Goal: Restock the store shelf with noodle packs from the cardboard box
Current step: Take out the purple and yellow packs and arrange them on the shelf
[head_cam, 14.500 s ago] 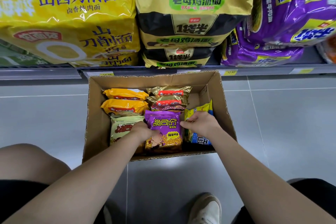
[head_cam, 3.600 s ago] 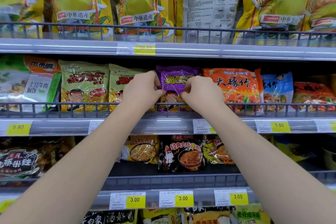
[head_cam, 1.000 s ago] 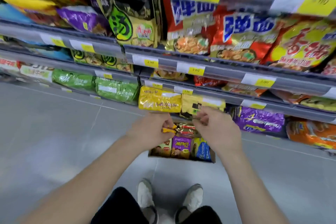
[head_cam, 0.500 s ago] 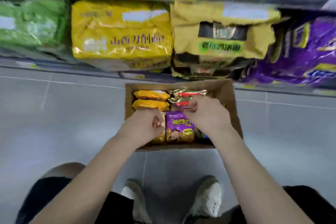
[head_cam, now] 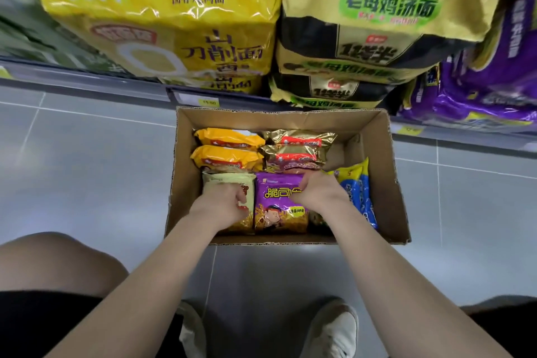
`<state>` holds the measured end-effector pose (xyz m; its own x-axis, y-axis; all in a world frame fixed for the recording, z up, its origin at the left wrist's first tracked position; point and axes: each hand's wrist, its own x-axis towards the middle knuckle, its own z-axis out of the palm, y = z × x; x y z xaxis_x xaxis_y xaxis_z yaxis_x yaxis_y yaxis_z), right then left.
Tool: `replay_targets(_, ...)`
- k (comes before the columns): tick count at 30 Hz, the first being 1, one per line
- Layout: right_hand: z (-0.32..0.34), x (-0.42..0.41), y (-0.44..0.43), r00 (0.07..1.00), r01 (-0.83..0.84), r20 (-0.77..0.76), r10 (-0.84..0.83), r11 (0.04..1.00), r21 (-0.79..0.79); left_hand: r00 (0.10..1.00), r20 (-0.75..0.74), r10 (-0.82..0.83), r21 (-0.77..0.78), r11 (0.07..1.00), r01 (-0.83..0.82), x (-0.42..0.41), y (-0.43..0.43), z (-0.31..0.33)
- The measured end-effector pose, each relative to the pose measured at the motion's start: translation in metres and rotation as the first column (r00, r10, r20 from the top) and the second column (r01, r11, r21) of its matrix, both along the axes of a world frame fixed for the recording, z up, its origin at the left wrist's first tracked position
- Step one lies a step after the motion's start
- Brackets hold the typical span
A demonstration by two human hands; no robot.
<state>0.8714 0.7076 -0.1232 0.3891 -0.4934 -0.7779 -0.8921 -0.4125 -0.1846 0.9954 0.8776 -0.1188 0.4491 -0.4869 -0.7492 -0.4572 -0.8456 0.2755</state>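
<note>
Both hands have dropped into the cardboard box (head_cam: 389,183): right hand (head_cam: 316,192) pinches the purple pack's (head_cam: 280,206) top-right corner; left hand (head_cam: 223,205), fingers curled, rests on the neighbouring pale pack (head_cam: 225,179).

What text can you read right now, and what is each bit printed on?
"山西刀削面": large yellow bag on the shelf.
"老母鸡汤面": yellow-black bag beside it.
"1袋半": the same bag, lower down.
"15.00": yellow price tag, faint.
"脆司令": purple noodle pack in the cardboard box, last character partly covered.
Other packs and tags: too blurred.
</note>
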Motion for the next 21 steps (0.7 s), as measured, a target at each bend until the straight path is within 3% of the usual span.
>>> replay_targets(10, -0.058, -0.002, 0.006, 0.987, -0.118, -0.106, 0.120, 0.993, 0.023, 0.993, 0.045, 0.110, 0.094, 0.989, -0.114, 0.011, 0.007, -0.024)
replay_targets(21, -0.078, -0.003, 0.001, 0.984, -0.060, -0.167, 0.069, 0.997, 0.056, 0.972, 0.007, 0.235, 0.201, 0.952, -0.232, 0.019, 0.008, -0.058)
